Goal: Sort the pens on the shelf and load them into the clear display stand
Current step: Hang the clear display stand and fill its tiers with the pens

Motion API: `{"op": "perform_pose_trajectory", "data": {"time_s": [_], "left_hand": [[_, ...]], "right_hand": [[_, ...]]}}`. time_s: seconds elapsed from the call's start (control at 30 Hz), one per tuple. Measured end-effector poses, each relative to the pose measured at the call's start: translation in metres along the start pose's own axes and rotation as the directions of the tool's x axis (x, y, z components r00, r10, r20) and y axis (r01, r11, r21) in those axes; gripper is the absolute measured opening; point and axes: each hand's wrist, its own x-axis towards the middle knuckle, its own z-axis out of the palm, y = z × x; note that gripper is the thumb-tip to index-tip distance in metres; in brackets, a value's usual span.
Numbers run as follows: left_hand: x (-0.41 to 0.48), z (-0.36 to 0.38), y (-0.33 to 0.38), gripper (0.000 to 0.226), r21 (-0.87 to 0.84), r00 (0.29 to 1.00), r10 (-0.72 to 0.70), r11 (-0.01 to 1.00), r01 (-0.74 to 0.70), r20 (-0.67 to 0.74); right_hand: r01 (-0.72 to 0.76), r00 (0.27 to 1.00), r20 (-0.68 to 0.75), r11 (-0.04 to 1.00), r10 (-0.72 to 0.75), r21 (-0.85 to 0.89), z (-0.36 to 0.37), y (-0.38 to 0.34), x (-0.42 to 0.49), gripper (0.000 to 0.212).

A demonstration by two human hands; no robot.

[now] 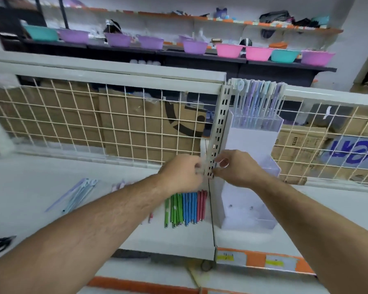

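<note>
A row of green, blue and red pens (pixel 185 206) lies side by side on the white shelf (pixel 51 177), just below my hands. Several pastel pens (pixel 79 192) lie loose further left. The clear display stand (pixel 253 145) rises on the right, with pastel pens (pixel 257 100) upright in its top tier and its lower tiers bare. My left hand (pixel 183 172) has its fingers curled round a small pale object beside the perforated upright post (pixel 219 128). My right hand (pixel 238 168) is across the post from it, thumb and forefinger meeting at the post's edge; what they pinch is hidden.
A white wire grid (pixel 115 115) backs the shelf, with cardboard boxes behind it. Black scissors (pixel 0 244) lie at the shelf's left front. Coloured plastic bowls (pixel 229 49) line a dark shelf far behind. Orange price strips (pixel 257 259) run along the shelf front.
</note>
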Motion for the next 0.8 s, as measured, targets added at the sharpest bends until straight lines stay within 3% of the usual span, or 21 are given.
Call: {"op": "perform_pose_trajectory", "data": {"time_s": [0.2,0.5,0.8], "left_hand": [[-0.030,-0.019,-0.059,0.030,0.055,0.993,-0.111,0.992,0.112,-0.027],[-0.053,-0.066,-0.182,0.033,0.071,0.987,-0.162,0.984,0.163,-0.020],[-0.079,-0.104,-0.322,0.028,0.141,0.968,-0.226,0.967,0.210,0.107]], "right_hand": [[0.068,0.995,0.078,0.998,-0.067,-0.015,0.045,-0.049,0.007,0.016],[0.037,0.989,0.142,0.999,-0.035,-0.014,0.125,-0.157,0.035,0.034],[-0.050,0.981,0.192,0.996,0.035,0.077,0.211,-0.263,0.060,0.028]]}}
